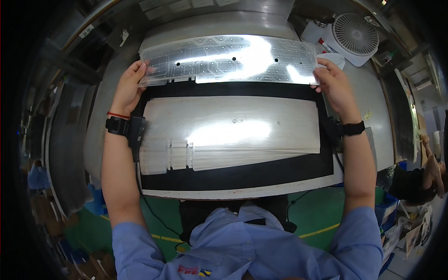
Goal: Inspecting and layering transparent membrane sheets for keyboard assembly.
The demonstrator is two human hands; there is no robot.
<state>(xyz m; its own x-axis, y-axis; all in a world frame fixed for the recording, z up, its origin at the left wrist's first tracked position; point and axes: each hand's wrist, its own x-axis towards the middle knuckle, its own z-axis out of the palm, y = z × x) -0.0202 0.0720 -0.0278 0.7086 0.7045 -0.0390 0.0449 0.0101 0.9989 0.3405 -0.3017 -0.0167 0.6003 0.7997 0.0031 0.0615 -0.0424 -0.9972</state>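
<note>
A long, clear circuit film [212, 65] with printed traces, dots and several black holes stretches across the far part of the bench, catching strong glare. My left hand [129, 86] pinches its left end between thumb and fingers. At its right end my right hand [337, 86] grips the edge in the same way. Nearer to me lies a fanned stack of translucent sheets [177, 119], notched along the near edge at left. Under the stack is a black mat [289, 170]. Neither hand touches the stack.
A white fan [355, 35] stands at the back right, with a red pen [325, 45] near it. Both wrists carry black straps with devices; a cable [154, 210] hangs from the left one. Another person [417, 182] is at the far right. Dark racks flank the metal bench [373, 102].
</note>
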